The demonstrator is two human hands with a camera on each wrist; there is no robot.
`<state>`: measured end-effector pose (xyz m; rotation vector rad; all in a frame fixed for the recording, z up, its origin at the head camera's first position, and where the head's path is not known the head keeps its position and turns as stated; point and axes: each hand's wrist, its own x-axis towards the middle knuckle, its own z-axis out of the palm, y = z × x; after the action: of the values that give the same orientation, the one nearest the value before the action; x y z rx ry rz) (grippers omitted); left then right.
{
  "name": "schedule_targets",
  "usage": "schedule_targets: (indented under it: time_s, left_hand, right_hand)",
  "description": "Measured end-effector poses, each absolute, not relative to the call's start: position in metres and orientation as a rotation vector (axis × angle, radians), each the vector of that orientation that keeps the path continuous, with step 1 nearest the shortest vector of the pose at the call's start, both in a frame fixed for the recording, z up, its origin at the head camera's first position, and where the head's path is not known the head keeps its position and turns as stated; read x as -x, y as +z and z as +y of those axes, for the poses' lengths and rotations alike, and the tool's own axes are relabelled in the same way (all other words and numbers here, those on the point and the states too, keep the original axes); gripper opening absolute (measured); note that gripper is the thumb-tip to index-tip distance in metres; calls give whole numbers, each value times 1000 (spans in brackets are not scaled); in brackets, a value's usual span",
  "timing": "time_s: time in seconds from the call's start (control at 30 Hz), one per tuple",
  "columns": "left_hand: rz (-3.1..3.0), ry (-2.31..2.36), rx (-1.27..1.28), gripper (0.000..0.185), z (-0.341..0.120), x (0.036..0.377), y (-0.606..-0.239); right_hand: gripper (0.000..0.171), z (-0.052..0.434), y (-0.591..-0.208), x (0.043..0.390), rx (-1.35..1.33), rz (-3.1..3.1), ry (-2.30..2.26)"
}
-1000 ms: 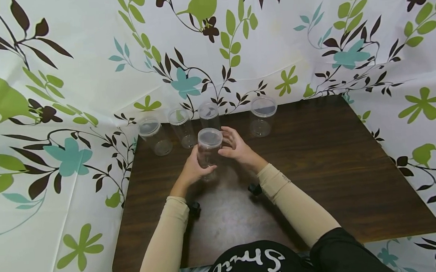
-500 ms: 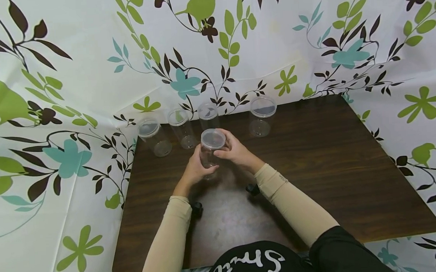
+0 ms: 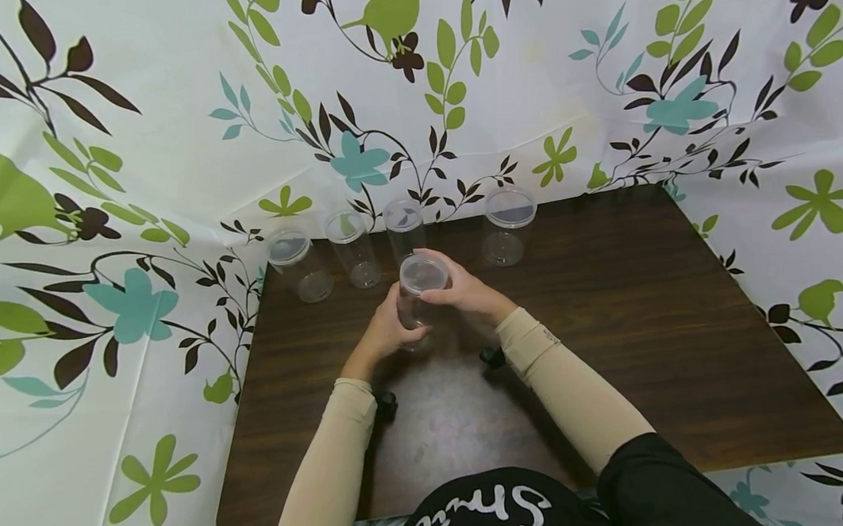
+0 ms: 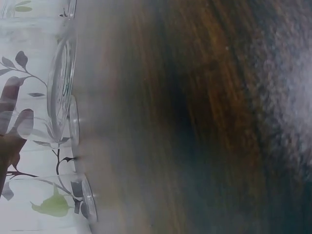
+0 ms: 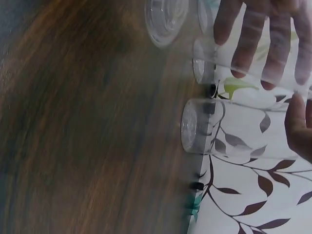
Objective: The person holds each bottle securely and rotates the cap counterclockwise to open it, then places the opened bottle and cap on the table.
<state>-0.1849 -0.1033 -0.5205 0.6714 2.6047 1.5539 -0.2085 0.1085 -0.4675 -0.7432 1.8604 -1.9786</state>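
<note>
A clear jar [image 3: 413,307] with a pale translucent lid [image 3: 424,272] stands roughly upright between both hands. My left hand [image 3: 391,326] grips its left side, thumb across the near face. From the right, my right hand [image 3: 469,288] holds it higher up, close under the lid. In the left wrist view the clear round base of the jar [image 4: 59,92] shows, with fingers [image 4: 9,102] behind it. Seen through the clear wall in the right wrist view are several fingers [image 5: 278,48]. Whether the base touches the table I cannot tell.
Behind the held jar stand more lidded clear jars: one far left [image 3: 302,269], one beside it [image 3: 353,251], one in the middle [image 3: 405,226] and a wider one [image 3: 506,231] to the right. A patterned sheet [image 3: 561,65] backs the dark wooden table [image 3: 646,323].
Both hands and the jar have shifted slightly right and toward the person. The right hand, looser around the jar a second ago, has closed in on it. The other jars stayed put.
</note>
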Motion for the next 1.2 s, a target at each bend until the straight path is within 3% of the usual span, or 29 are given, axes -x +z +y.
schedule_targets:
  time_s: [0.3,0.43,0.7,0.9,1.07,1.2]
  left_hand:
    - [2585,1599,-678,95,-100,185,-520]
    - [2588,1610,-653,95,-102,187,-522]
    - [2623,1645,-588,94,-110,189,-523]
    - [2621,1661,-548,94,-112,189,-521]
    - [2618,1649,-533,95,-111,189,-519]
    - [2616,1634,-519,96,-111,189,-519]
  right_hand:
    - [135,110,-469,209,626,1836,-1992]
    - [141,108,-472,206,583,1832,-2030]
    - [116,111,-486,201,656,1905,-2107]
    - [107,111,-485,193,650,1883,-2197]
    - [86,111,-481,189,689,1900,-2168]
    - [85,110,-480,188,699,1916,-2136]
